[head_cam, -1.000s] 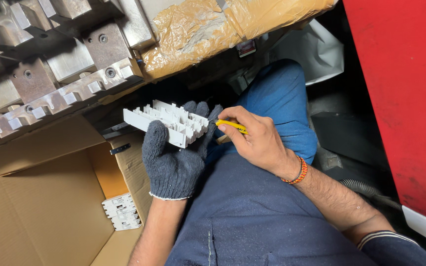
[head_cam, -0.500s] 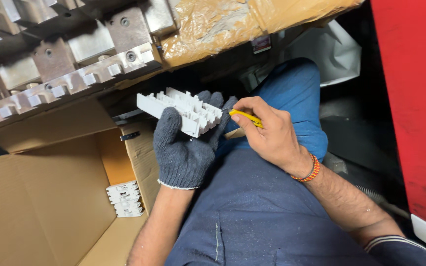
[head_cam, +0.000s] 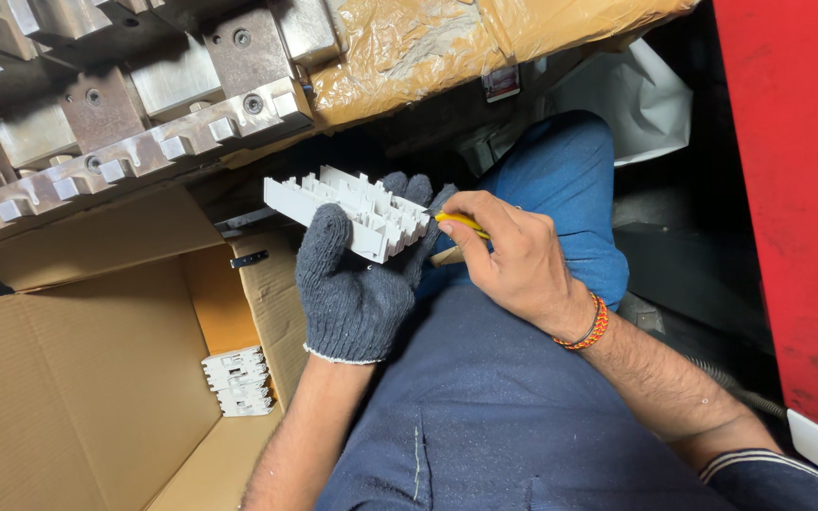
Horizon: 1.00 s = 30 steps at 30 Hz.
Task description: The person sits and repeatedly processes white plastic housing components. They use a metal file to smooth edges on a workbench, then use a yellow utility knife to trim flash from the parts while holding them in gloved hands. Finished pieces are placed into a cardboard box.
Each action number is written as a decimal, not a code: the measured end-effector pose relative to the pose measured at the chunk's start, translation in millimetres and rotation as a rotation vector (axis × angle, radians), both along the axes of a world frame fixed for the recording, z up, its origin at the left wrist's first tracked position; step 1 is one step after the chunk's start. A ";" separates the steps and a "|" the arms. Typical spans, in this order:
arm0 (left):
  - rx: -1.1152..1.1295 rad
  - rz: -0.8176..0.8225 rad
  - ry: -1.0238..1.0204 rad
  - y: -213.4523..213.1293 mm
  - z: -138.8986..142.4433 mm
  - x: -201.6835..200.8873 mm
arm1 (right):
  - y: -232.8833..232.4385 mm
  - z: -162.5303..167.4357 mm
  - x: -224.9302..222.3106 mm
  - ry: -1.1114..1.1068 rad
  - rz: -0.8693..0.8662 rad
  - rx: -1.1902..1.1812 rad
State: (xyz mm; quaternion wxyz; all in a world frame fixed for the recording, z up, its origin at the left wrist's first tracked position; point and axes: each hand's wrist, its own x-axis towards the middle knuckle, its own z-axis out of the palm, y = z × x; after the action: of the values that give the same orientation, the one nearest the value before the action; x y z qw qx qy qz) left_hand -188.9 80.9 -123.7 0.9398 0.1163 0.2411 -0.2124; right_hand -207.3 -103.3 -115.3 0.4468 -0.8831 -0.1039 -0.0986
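Our gloved left hand [head_cam: 357, 293] is closed around a white moulded plastic part [head_cam: 352, 210], held above our lap. Our bare right hand [head_cam: 513, 260] pinches a yellow-handled tool [head_cam: 461, 223] at the part's right end, so trimming looks under way, not finished. Two similar white parts [head_cam: 236, 380] already lie in the open cardboard box [head_cam: 78, 378] at left, below the metal mould blocks [head_cam: 144, 104].

Two white plastic parts [head_cam: 347, 213] [head_cam: 236, 380] (one boxed), one cardboard box [head_cam: 78, 378]
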 end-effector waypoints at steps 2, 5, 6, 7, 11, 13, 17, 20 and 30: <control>-0.001 0.009 -0.005 -0.3 0.0 -0.4 | 0.3 -0.4 0.2 -0.001 -0.007 -0.006; -0.024 0.016 -0.027 -0.8 -1.2 -0.8 | 0.6 -2.3 -0.4 -0.008 -0.020 -0.010; -0.036 0.017 -0.037 -1.1 -1.7 -1.0 | 1.0 -3.3 -1.0 -0.012 -0.025 -0.011; -0.040 0.027 -0.053 -1.5 -2.2 -1.3 | 1.4 -4.2 -1.6 -0.007 -0.031 -0.011; -0.044 0.040 -0.106 -2.5 -2.2 -3.7 | 3.2 -7.1 -3.5 0.009 -0.038 -0.003; -0.036 0.032 -0.123 -2.2 -0.8 -5.1 | 0.5 -7.1 -2.9 0.105 -0.008 0.087; -0.022 0.034 -0.125 -1.0 2.3 -5.3 | -15.8 -6.1 3.3 0.566 0.198 0.405; -0.028 0.046 -0.121 -0.6 3.1 -3.4 | -15.5 -7.8 1.1 0.576 0.154 0.448; -0.014 0.060 -0.126 -3.4 2.7 -4.2 | 0.4 -6.1 -2.9 -0.016 -0.002 -0.001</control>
State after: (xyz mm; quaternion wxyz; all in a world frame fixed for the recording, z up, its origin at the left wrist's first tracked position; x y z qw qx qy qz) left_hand -193.0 77.5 -121.0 0.9599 0.1158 0.1833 -0.1779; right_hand -210.3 -102.9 -121.4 0.4454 -0.8826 -0.1067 -0.1061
